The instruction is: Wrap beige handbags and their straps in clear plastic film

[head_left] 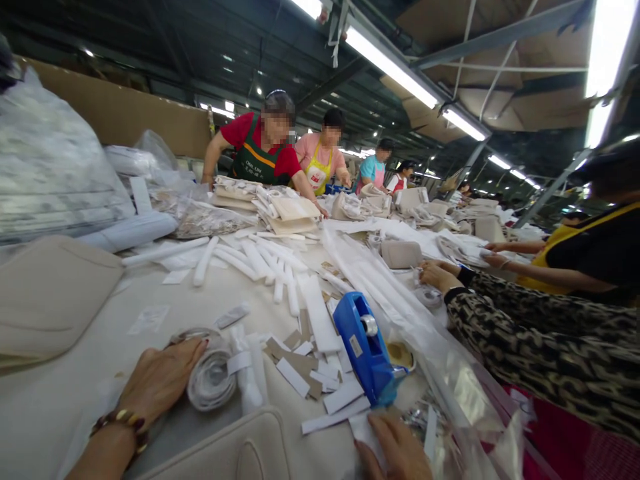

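My left hand (163,377), a beaded bracelet on its wrist, has its fingers closed over the edge of a coiled pale strap (213,380) on the table. Low in the view, my right hand (397,447) pinches a white paper strip (367,433) between thumb and fingers. Loose white and grey-brown card strips (295,377) lie scattered just beyond it. A blue tape dispenser (363,347) stands behind that hand. Below the coil, a beige bag (235,450) is cut off by the bottom edge. Beside the coil lies a wrapped white bundle (245,373).
White foam-like rolls (270,263) lie mid-table. Clear plastic sheeting (395,293) runs along the right side. A beige bag panel (50,293) sits at left. A co-worker's patterned sleeves (540,347) reach in from the right; several people work across the table, near stacked beige pieces (293,208).
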Action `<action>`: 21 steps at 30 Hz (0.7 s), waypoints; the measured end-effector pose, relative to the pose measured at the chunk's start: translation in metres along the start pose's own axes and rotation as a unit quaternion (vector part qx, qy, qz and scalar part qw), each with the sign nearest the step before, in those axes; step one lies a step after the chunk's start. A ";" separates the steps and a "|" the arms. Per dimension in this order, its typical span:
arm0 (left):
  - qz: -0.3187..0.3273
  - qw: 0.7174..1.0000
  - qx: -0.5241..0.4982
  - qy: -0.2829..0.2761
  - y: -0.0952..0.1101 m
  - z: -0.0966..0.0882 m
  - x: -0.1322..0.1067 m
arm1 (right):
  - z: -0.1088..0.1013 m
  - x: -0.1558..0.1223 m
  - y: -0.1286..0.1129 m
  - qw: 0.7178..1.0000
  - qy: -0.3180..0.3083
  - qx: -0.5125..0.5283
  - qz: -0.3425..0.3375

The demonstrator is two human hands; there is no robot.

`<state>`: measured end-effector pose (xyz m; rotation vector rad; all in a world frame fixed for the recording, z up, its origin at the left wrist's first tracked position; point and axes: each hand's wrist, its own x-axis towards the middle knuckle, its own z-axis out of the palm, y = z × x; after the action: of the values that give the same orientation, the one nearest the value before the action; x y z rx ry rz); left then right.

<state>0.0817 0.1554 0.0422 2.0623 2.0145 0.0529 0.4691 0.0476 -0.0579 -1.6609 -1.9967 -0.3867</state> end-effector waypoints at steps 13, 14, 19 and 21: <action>-0.004 1.000 0.011 0.004 0.001 -0.001 -0.003 | -0.038 0.067 -0.022 0.991 -0.075 -0.049 -0.097; -0.005 1.000 0.012 0.004 0.001 0.000 -0.003 | -0.047 0.083 -0.026 0.990 -0.055 -0.063 -0.112; -0.006 1.000 0.004 0.013 0.002 -0.001 -0.004 | -0.086 0.150 -0.038 0.973 -0.133 -0.125 -0.140; -0.009 1.000 0.000 0.014 0.002 0.000 -0.004 | -0.095 0.163 -0.035 0.970 -0.147 -0.128 -0.145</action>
<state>0.0835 0.1517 0.0436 2.0550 2.0483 0.0790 0.4348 0.1257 0.1146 -1.6543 -2.5166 -0.5491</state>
